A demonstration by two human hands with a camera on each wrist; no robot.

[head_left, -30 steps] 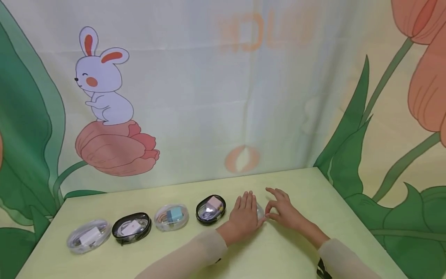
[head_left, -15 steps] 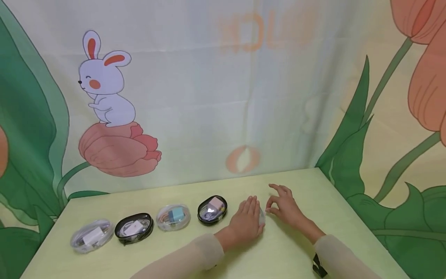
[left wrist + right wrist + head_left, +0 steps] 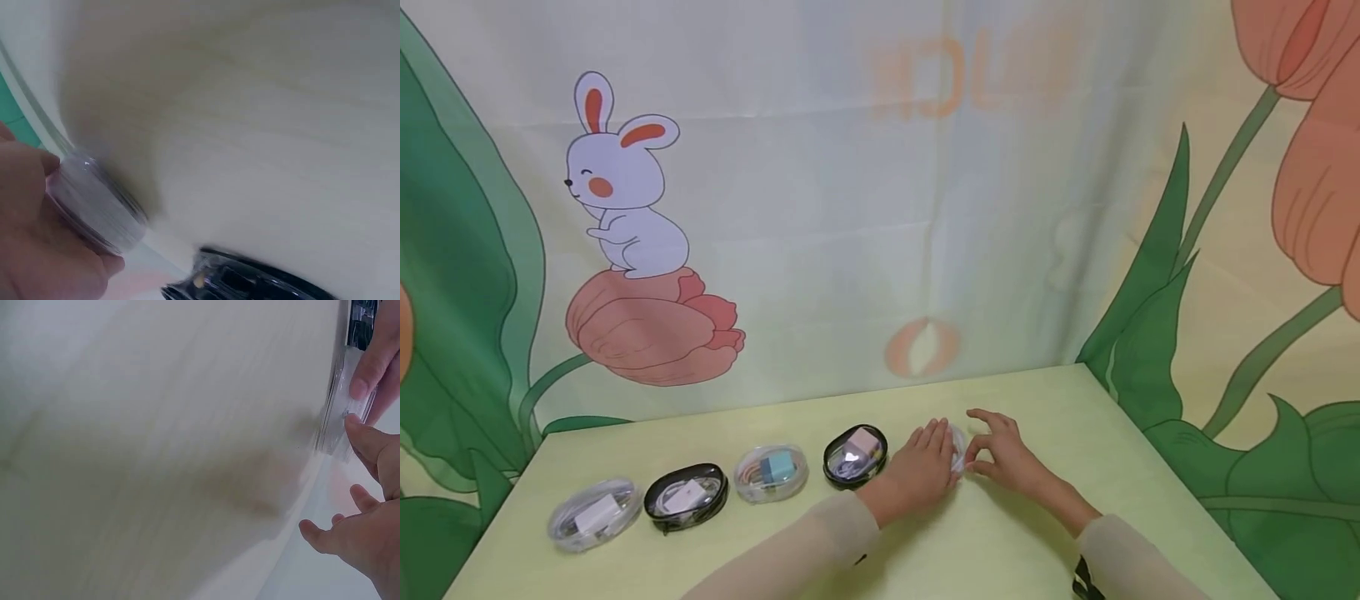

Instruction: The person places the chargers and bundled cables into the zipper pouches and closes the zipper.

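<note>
A clear plastic oval case (image 3: 958, 451) lies on the table, mostly hidden beneath my left hand (image 3: 921, 471). That hand rests flat over it with fingers straight and side by side. In the left wrist view the clear case (image 3: 97, 200) shows edge-on against the left hand (image 3: 37, 231). My right hand (image 3: 1009, 454) is at the case's right edge, its fingers spread and bent. One right fingertip (image 3: 351, 422) touches the case end (image 3: 334, 434) in the right wrist view, while its other fingers stand away from it. The case's contents are mostly covered.
Left of the hands, in a row, lie a black-rimmed case with a pink charger (image 3: 854, 456), a clear case with a blue charger (image 3: 771, 472), a black-rimmed case with a white charger (image 3: 687, 497) and a clear case with a white charger (image 3: 595, 514). A printed curtain (image 3: 805, 250) hangs behind.
The left hand has shifted slightly over the clear case, whose right rim now shows more. The right fingers drew back a little, then came back to its edge. The row of cases stays put.
</note>
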